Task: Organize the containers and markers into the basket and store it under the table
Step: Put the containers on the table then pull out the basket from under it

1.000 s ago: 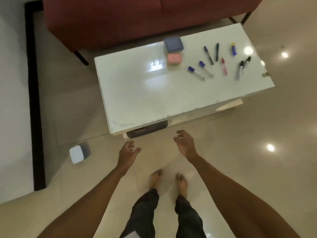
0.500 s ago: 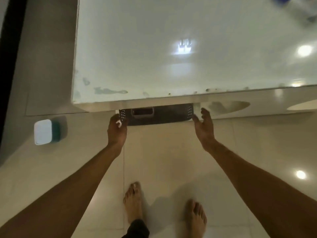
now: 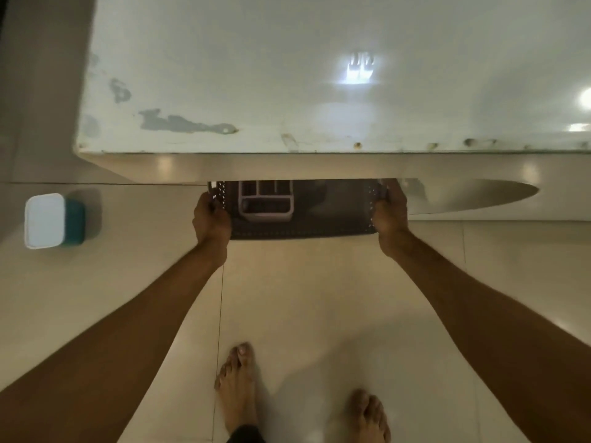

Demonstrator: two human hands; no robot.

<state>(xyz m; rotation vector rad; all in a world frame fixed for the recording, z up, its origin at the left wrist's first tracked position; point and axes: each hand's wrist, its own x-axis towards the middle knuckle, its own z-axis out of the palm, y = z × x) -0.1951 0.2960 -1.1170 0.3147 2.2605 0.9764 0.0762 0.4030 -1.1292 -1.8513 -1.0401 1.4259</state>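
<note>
With both hands, left (image 3: 211, 219) and right (image 3: 390, 215), clamped on the basket (image 3: 300, 227) ends at 12 o'clock under the table (image 3: 224, 91), I judge retrieval underway and must next draw it clear toward 6.

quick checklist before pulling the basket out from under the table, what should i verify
1. Left hand holds the basket at its left end: ok, fingers wrapped on the perforated wall.
2. Right hand holds the right end: ok.
3. Basket clears the table edge above: cannot tell, its far part is hidden under the top.
4. Floor path toward the feet is free: ok, bare tiles between basket and feet.
5. Pink organizer inside sits steady: cannot tell, partly hidden.
6. Teal container is out of the way: ok, it lies on the floor well left of the left hand.
</note>
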